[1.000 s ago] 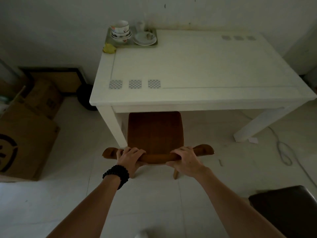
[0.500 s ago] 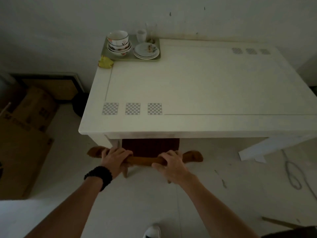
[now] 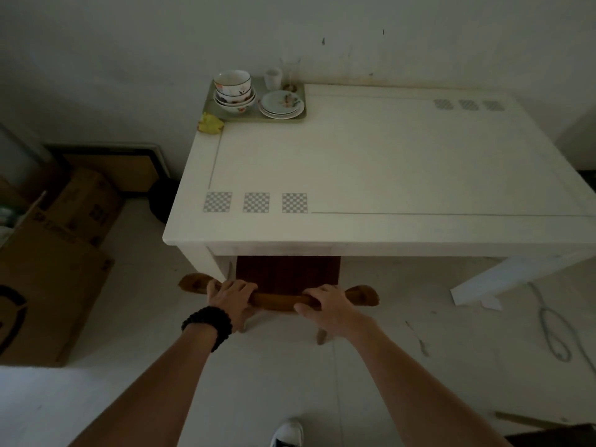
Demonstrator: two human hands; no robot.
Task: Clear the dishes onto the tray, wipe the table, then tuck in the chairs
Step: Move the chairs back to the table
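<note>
A brown wooden chair [image 3: 287,274] stands at the near left side of the white table [image 3: 387,175], its seat mostly under the tabletop. My left hand [image 3: 230,298] and my right hand [image 3: 325,306] both grip the chair's curved top rail. At the table's far left corner a green tray [image 3: 213,106] holds stacked bowls [image 3: 233,91], stacked plates [image 3: 282,104], a small cup [image 3: 272,78] and a glass [image 3: 290,72]. A crumpled yellow cloth [image 3: 211,123] lies just in front of the tray.
Cardboard boxes [image 3: 54,253] crowd the floor on the left. A grey cable [image 3: 554,333] lies on the tiles to the right. The corner of a dark stool [image 3: 558,438] shows at bottom right. My shoe [image 3: 288,432] is on the floor below the chair.
The chair has slid forward under the table, with less of its seat showing than before. Both hands have stayed on the top rail and I have stepped closer.
</note>
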